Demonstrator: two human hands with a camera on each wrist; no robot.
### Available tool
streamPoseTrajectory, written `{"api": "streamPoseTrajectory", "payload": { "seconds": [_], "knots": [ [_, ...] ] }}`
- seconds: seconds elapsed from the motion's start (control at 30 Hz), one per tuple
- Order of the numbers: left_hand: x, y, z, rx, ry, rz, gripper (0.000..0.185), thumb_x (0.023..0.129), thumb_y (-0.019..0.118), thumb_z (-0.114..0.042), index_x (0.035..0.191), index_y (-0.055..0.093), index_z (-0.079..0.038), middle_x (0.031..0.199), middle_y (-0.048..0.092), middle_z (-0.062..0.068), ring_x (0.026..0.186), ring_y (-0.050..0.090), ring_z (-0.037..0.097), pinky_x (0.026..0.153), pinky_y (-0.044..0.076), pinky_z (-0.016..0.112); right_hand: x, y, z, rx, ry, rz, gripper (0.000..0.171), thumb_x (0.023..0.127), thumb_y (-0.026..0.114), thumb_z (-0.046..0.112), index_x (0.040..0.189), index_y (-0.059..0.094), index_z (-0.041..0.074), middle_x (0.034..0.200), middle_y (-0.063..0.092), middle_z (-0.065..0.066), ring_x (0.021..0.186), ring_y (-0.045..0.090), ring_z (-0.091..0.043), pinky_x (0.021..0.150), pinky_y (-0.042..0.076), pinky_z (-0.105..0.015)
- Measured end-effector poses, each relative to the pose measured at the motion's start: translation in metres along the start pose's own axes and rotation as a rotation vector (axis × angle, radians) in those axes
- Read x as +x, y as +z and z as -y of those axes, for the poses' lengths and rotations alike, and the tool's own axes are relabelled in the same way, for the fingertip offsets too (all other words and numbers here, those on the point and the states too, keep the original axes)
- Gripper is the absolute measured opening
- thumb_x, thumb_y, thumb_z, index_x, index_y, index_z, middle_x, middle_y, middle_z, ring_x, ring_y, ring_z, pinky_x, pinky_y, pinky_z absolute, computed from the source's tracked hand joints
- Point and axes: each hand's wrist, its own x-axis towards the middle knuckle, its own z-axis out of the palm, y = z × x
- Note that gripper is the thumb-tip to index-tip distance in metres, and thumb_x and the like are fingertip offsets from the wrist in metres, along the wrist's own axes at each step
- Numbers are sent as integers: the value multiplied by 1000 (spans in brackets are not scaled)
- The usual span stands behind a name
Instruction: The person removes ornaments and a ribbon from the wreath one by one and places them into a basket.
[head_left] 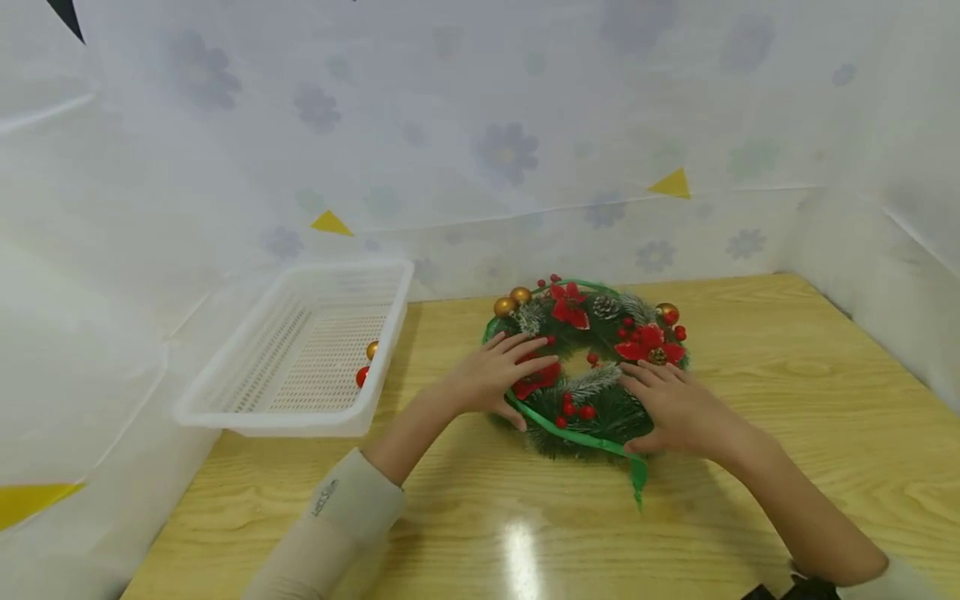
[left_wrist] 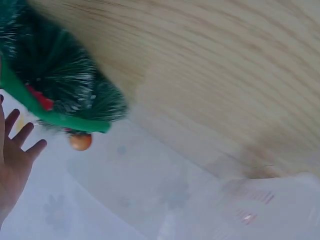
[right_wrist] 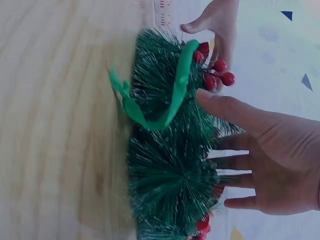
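A green Christmas wreath (head_left: pixel 600 417) with red flowers, red berries, pine cones and gold balls lies flat on the wooden table (head_left: pixel 787 417). A green ribbon (head_left: pixel 570 435) runs along its near edge, its loose end hanging toward me. My left hand (head_left: pixel 504 377) rests on the wreath's left side with fingers straight. My right hand (head_left: pixel 671 408) lies flat on the near right part, fingers spread. In the right wrist view the right hand (right_wrist: pixel 270 155) presses the wreath (right_wrist: pixel 170 170) beside the ribbon (right_wrist: pixel 172 95). The left wrist view shows the left hand (left_wrist: pixel 15 160), the wreath (left_wrist: pixel 55 70) and a gold ball (left_wrist: pixel 80 141).
A white perforated basket (head_left: pixel 247 404) stands at the left on the table's edge, with a gold ball (head_left: pixel 372 350) and a red ball (head_left: pixel 362 377) inside. White flower-patterned sheets wall in the table behind and on both sides. Bare wood lies to the right and in front.
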Motion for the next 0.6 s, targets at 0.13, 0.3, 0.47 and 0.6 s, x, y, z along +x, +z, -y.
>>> {"api": "streamPoseTrajectory", "payload": {
  "seconds": [0.13,0.3,0.47,0.6],
  "knots": [
    [4,13,10,39,30,79,109,63,62,-71,148,19,-16,151,11,11,136,9,33,107,17,48,2,5,7,-66,34,13,92,64,77,52,129,46,-5,138,35,-25,126,27,-45,99,22,-60],
    [9,23,8,106,58,99,97,71,64,-62,147,24,-18,151,15,6,136,12,30,108,16,46,2,13,9,-109,49,-27,87,62,81,44,127,49,-5,137,36,-25,126,27,-45,100,22,-60],
    [9,23,1,140,22,96,87,75,65,-57,145,28,-20,146,29,2,132,26,26,107,20,44,2,18,0,-113,8,-94,79,62,84,34,123,52,-4,134,40,-25,124,30,-44,100,22,-59],
    [10,22,-12,184,-23,60,86,74,62,-62,144,32,-21,140,38,1,124,37,23,104,28,43,1,22,-16,-92,-31,-132,71,62,85,26,120,55,-3,134,39,-25,125,28,-45,100,21,-59]
  ]
}}
